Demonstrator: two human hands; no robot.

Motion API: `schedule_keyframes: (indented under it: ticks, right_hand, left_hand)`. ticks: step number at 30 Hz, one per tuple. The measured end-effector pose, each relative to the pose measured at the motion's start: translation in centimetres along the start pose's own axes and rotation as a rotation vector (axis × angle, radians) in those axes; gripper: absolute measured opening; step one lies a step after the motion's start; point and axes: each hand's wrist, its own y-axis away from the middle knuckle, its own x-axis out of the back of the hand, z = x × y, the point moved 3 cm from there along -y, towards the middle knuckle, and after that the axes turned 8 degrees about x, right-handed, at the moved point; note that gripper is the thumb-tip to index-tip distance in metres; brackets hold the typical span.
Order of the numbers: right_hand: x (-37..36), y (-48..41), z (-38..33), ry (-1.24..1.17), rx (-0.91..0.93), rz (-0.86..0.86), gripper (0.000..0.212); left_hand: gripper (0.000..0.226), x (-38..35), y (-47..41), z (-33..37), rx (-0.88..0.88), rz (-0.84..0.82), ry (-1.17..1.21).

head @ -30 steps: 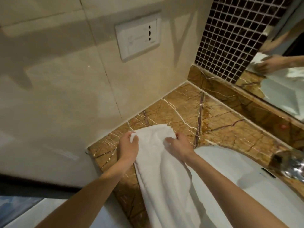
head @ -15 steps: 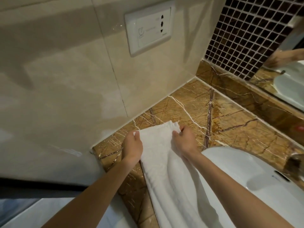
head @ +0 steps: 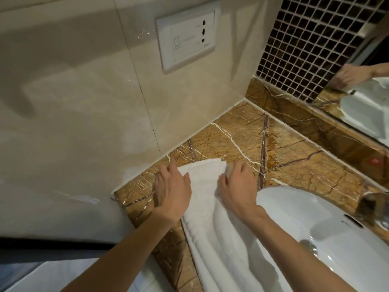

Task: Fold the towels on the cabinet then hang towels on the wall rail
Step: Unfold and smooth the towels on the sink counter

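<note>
Forearms enter from the bottom edge, one on each side of a white towel (head: 210, 228). The towel lies on the brown marble cabinet top (head: 242, 140), in the strip between the side wall and the white basin (head: 315, 207). It is folded into a long narrow band with lengthwise ridges. Its long axis runs from the near edge of the top, where it passes out of view, away toward the corner of the room, and its short far end points at the side wall. Its right side sags over the basin's left rim. In the basin sit a metal drain (head: 307, 246) and, nearer the tap, a dark overflow slot. A chrome tap (head: 374, 207) stands at the far rim, blurred.

The left hand (head: 172, 190) lies palm down over the towel's far left corner. Its fingers are nearly straight and reach onto the marble, and its thumb rests on the cloth, so it presses without clenching. The right hand (head: 237, 186) is at the far right corner with fingers curled; a bit of white cloth shows pinched between them, and the thumb lies on the towel.

On the beige-tiled side wall (head: 84, 102), a white socket plate (head: 187, 39) bears a small cup-shaped symbol. A line of faint lettering beside it is too small to read, and three dark socket holes follow. Farther right are dark mosaic tiles (head: 305, 49) and a mirror (head: 362, 114) that reflects a hand, white cloth and the basin.
</note>
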Motion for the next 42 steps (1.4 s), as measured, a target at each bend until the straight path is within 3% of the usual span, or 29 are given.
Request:
schedule_keyframes:
  ticks: [2, 5, 8, 14, 19, 24, 27, 34, 42]
  right_hand:
    - [-0.1, 0.3, -0.5, 0.066, 0.197, 0.013, 0.045]
    - [-1.4, 0.6, -0.9, 0.127, 0.422, -0.211, 0.053]
    - [-2.9, 0.5, -0.4, 0.193, 0.457, -0.359, 0.055]
    - [-4.1, 0.4, 0.8, 0.262, 0.479, -0.368, 0.058]
    - [-4.0, 0.5, 0.9, 0.217, 0.451, -0.389, 0.060]
    - [-0.5, 4.2, 4.8, -0.232, 0.253, -0.220, 0.059]
    - [2.0, 7.6, 9.9, -0.348, 0.032, -0.143, 0.049]
    - [3.3, 15.5, 19.3, -0.241, -0.159, -0.380, 0.043]
    - [1.7, 21.0, 21.0, -0.320, -0.010, -0.668, 0.042]
  left_hand:
    - [0.061, -0.4, 1.5, 1.0, -0.222, 0.000, -0.191]
    - [0.063, -2.7, 3.1, 1.3, -0.441, -0.164, -0.368]
    - [0.061, -4.1, 2.9, 0.5, -0.457, -0.177, -0.429]
    - [0.063, -4.8, 2.6, 0.2, -0.440, -0.174, -0.440]
    - [0.067, -4.6, 2.8, 0.4, -0.448, -0.154, -0.458]
    - [0.064, -4.2, 2.9, 0.6, -0.457, -0.160, -0.507]
    - [0.065, -3.7, 3.6, 1.4, -0.459, -0.166, -0.502]
    - [0.060, -3.1, 8.2, 4.6, -0.405, -0.225, -0.361]
    - [0.062, -2.1, 14.6, 5.1, -0.255, -0.233, -0.290]
